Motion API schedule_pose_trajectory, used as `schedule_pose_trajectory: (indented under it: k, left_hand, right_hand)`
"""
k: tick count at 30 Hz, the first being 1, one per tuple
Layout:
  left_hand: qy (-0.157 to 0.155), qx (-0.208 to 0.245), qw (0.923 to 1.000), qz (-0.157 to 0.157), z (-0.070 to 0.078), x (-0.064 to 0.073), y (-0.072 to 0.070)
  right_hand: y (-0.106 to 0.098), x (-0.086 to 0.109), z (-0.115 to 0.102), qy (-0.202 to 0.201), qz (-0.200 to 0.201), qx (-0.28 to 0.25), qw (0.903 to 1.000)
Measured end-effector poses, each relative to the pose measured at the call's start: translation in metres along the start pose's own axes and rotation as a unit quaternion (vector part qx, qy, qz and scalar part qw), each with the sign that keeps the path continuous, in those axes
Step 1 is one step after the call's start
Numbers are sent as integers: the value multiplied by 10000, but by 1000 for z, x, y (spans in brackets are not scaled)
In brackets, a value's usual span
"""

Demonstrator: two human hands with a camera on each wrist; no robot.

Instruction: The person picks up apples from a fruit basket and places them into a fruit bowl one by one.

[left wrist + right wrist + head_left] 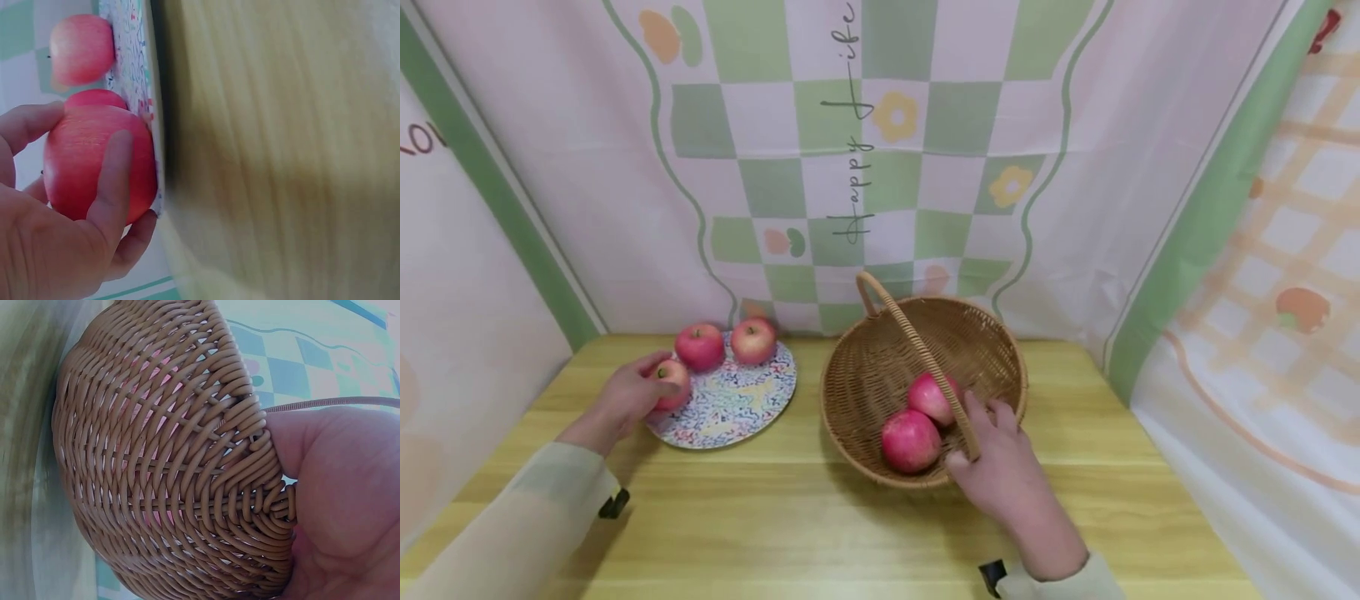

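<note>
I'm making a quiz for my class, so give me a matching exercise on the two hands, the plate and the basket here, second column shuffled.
1. Left hand
2. Right hand
3. Plate
4. Basket

A. Woven, brown
B. Gripping an apple
C. Speckled with many colours
D. At one end of a handle

Pairs: 1-B, 2-D, 3-C, 4-A

Rough wicker basket [861,375], smooth apples [910,442]

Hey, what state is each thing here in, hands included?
Left hand: gripping one apple, stem up
Right hand: holding the basket by its rim
Basket: handle up, two apples inside
Plate: lying on the table
Rear apples: resting on the plate, stems up
</note>
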State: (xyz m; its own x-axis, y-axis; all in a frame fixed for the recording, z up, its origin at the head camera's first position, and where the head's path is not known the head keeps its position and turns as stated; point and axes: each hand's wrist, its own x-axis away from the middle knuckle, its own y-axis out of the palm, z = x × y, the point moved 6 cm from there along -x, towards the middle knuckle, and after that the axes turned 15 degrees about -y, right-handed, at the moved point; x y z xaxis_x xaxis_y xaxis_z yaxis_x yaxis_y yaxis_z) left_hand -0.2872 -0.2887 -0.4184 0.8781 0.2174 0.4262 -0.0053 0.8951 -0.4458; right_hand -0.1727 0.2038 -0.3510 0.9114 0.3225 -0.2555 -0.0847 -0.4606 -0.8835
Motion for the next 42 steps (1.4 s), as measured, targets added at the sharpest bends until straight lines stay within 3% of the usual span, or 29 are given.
schedule_pose_trajectory:
  k: [6,15,21,24,30,33,35,37,42]
  left_hand:
    - [71,-118,9999,-14,1,4,1]
    - [46,-325,9990,304,1,10,-3]
    - [-136,-773,9929,895,9,23,-13]
    - [54,-1086,9871,1177,17,30,-16]
    - [460,-1378,9809,1291,29,40,-14]
    - [813,-1598,9735,1421,40,49,-6]
    - [1134,-1832,9645,1530,49,57,3]
    - [1471,-2092,9524,1662,58,67,16]
    - [2476,-2480,9221,1642,77,94,55]
  right_hand:
    - [0,-1,-2,-64,26,28,10000]
    - [0,-1,-1,-52,70,14,10000]
    - [0,0,-1,-43,62,-12,10000]
    - [0,0,-1,-45,57,-17,10000]
    - [0,0,-2,-45,59,-13,10000]
    - [-1,0,-2,-49,52,-8,10000]
    - [-1,0,-2,-58,58,1,10000]
    - [-1,-1,-2,-69,68,17,10000]
    - [0,-1,-2,-80,73,1,9999]
